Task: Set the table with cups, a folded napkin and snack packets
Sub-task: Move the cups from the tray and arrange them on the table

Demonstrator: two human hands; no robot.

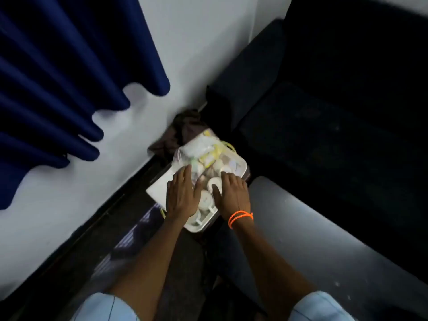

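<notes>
- A white tray [240, 166] sits low on the floor, between a white wall [69, 216] on the left and a dark sofa [324, 135] on the right.
- White cups [206, 200] lie in the near half of the tray, directly under and between the two hands; handles show at the near edge.
- A clear bag of snack packets [201, 150], pale yellow and white, fills the far half of the tray, just beyond the fingertips.
- The left hand [183, 195] is spread flat, fingers straight and pointing away, resting over the tray's left side; its fingertips reach the near edge of the bag. It holds nothing.
- The right hand [232, 195], an orange bracelet [239, 217] on its wrist, lies palm down over the cups, fingers loosely extended; blur makes it unclear whether they touch a cup.
- A white napkin [158, 189] lies left of the tray, partly under the left hand.
- A brown cloth [183, 128] is bunched beyond the tray against the wall.
- A blue curtain [58, 77] hangs at the far left.
</notes>
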